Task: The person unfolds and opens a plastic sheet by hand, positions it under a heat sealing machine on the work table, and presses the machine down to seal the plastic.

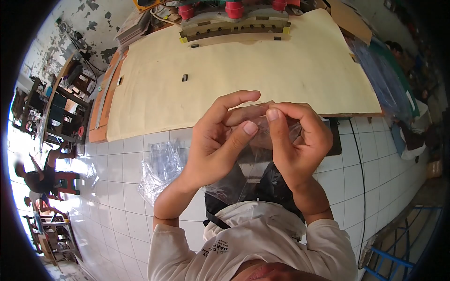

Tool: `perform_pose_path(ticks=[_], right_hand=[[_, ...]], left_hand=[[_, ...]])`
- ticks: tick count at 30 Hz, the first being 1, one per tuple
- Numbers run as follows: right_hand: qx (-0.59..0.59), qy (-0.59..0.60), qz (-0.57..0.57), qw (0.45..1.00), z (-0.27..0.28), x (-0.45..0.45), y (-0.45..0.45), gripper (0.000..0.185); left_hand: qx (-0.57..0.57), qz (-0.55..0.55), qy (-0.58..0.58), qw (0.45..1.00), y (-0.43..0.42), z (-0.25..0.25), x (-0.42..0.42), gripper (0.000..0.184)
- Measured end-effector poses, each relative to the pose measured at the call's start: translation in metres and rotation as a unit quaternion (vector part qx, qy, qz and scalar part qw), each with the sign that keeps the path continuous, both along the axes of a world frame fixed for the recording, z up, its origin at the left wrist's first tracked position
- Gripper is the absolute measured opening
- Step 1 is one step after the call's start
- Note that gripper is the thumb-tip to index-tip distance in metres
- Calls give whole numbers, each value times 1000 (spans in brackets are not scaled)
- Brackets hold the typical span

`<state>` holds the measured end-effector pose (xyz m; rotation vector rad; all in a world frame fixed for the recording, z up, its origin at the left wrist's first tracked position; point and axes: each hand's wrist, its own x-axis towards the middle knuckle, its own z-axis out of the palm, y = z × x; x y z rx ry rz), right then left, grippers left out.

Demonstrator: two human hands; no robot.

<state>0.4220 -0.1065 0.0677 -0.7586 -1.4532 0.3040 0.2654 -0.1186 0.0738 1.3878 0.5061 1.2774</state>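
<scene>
The shirt (262, 234) read "DARK". The right hand (300, 140) pinched film (257, 152); the left hand (213, 143) curled close, thumb and forefinger apart.

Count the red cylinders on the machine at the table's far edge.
3 visible, in a row: left red cylinder, middle red cylinder, right red cylinder. The picture's top edge may hide more.

Sheet (234, 79) — pale yellow; shirt (267, 253) — off-white.

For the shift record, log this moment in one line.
right hand: pinching film | left hand: at film, grip unclear | crumpled plastic: left of lap
</scene>
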Motion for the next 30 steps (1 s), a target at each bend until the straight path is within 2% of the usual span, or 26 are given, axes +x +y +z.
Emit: perform_pose_path(ticks=[11, 14, 30], right_hand=[[-18, 2, 7, 1000, -3, 1, 1, 5], [-8, 6, 5, 1000, -4, 1, 2, 5], [-28, 16, 2, 999, -6, -6, 0, 4]], left_hand=[[-7, 15, 29, 999, -3, -3, 2, 44], [-17, 51, 69, 996, -5, -3, 4, 45], [10, 153, 128, 980, -10, -6, 11, 33]])
